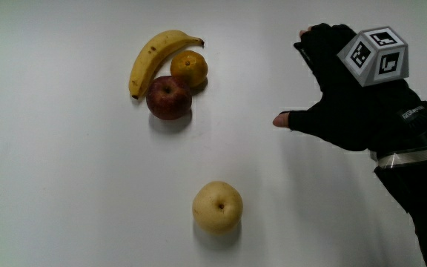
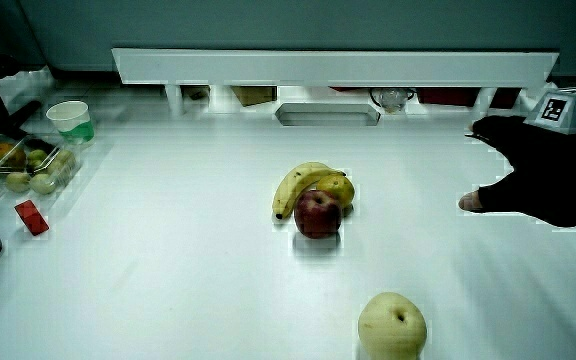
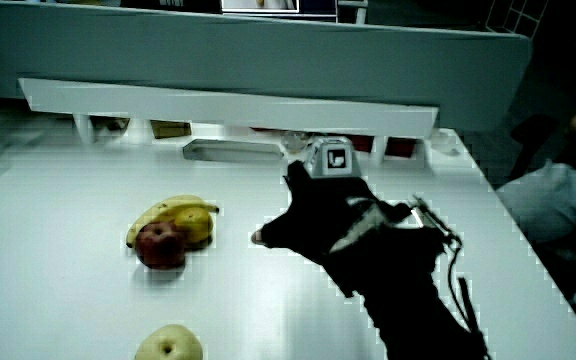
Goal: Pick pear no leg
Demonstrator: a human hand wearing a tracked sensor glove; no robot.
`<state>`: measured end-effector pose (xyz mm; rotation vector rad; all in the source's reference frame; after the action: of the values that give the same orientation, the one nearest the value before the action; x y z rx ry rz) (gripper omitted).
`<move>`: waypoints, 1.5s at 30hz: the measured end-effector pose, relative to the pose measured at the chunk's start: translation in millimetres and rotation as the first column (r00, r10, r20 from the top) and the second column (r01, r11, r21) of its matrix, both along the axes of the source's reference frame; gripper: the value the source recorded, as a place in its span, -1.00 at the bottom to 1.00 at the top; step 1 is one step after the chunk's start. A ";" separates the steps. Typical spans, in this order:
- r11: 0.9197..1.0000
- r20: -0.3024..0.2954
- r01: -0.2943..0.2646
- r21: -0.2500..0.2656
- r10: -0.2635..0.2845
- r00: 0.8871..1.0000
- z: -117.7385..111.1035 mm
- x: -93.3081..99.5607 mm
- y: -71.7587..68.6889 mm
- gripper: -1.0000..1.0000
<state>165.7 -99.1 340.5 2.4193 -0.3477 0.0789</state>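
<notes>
- The hand (image 1: 347, 111) is hovering with fingers (image 1: 321, 37) spread, holding nothing, well apart from the pear (image 1: 217, 207).
- The round pear is risking rolling off across the tabletop (image 1: 65, 193) if nudged off-centre.

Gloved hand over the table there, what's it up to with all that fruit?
The hand hovers above the bare table, fingers spread and holding nothing. The pear sits alone, untouched, nearer to the person than the other fruit. The banana, orange and apple lie bunched together. Nothing has been picked up yet.
</notes>
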 end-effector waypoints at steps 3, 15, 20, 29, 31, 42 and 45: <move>1.000 0.060 0.018 -0.013 -0.017 0.998 -2.6 -7.3 5.8 0.00; 0.983 0.137 0.180 -0.033 -0.174 0.975 -0.7 -59.0 48.2 0.00; 0.968 0.140 0.237 -0.086 -0.224 0.964 13.7 -74.4 62.2 0.00; 0.938 0.155 0.321 -0.131 -0.300 0.941 29.2 -97.7 84.8 0.00; 0.927 0.174 0.342 -0.156 -0.315 0.933 34.9 -102.3 90.3 0.00; 0.886 0.149 0.420 -0.197 -0.396 0.906 50.8 -122.4 111.7 0.00; 0.878 0.141 0.429 -0.214 -0.407 0.902 58.6 -125.8 116.1 0.00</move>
<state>39.9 16.9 399.1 2.0557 -0.8490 0.0363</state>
